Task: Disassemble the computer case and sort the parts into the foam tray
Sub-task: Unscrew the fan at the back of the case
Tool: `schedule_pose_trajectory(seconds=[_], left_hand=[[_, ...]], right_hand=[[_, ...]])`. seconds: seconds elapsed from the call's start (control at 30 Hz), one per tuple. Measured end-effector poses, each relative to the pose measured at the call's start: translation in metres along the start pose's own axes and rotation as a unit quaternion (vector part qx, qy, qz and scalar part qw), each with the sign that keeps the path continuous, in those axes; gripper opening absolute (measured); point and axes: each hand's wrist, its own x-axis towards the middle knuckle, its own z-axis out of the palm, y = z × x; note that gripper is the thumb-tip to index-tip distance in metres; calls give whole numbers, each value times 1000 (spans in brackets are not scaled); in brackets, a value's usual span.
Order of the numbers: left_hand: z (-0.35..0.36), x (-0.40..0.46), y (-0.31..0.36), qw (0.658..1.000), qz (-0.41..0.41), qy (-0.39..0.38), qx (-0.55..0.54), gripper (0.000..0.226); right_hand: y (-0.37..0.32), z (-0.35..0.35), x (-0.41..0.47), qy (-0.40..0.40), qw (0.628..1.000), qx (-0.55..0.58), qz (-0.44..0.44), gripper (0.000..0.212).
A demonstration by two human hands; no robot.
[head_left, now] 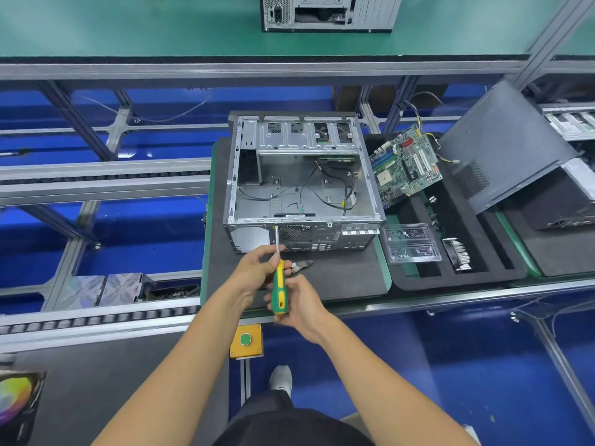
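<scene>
The open grey computer case (299,185) lies on a dark mat, with loose black cables inside. My right hand (297,304) grips the green and yellow handle of a screwdriver (279,284). Its shaft points up to the top edge of the case's rear panel, left of the fan grille. My left hand (257,268) pinches the shaft just above the handle. To the right, the black foam tray (450,275) holds a green motherboard (405,165), a clear plastic box (410,243) and a finned heatsink (458,254).
The removed grey side panel (502,149) leans at the right. A pair of cutters (301,265) lies on the mat (338,278) by my hands. A yellow button box (246,341) hangs under the bench edge. Conveyor rails run at the left; another case (328,11) stands on the far shelf.
</scene>
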Motion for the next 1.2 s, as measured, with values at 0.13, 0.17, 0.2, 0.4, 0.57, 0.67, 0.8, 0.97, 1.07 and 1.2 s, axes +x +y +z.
schedule_pose_trajectory(seconds=[0.13, 0.17, 0.2, 0.4, 0.57, 0.67, 0.8, 0.97, 1.07, 1.2], left_hand=[[-2, 0, -3, 999, -3, -11, -35, 28], [-3, 0, -4, 999, -2, -13, -45, 28], [-2, 0, -5, 999, 3, -12, -47, 28], [0, -1, -3, 993, 50, 39, 98, 35], [1, 0, -3, 994, 42, 65, 74, 39], [3, 0, -9, 997, 42, 61, 33, 35], [2, -3, -5, 999, 19, 35, 1, 32], [-9, -1, -8, 1000, 18, -10, -3, 32], [-10, -2, -14, 999, 37, -24, 23, 29], [-4, -1, -23, 995, 56, 20, 84, 28]], right_hand=[[2, 5, -2, -34, 999, -10, -2, 30], [2, 7, -1, -16, 1000, -14, -9, 26], [1, 9, 0, 2, 1000, -18, -18, 23], [5, 20, 4, 95, 986, -85, -110, 8], [8, 23, 6, 89, 983, -107, -120, 18], [9, 12, 9, 56, 996, -57, -31, 23], [20, 1, 12, -75, 996, 29, -25, 36], [19, 3, 14, -65, 995, -32, -68, 31], [18, 8, 16, 3, 993, -78, -87, 29], [25, 10, 19, 44, 985, -73, -148, 15]])
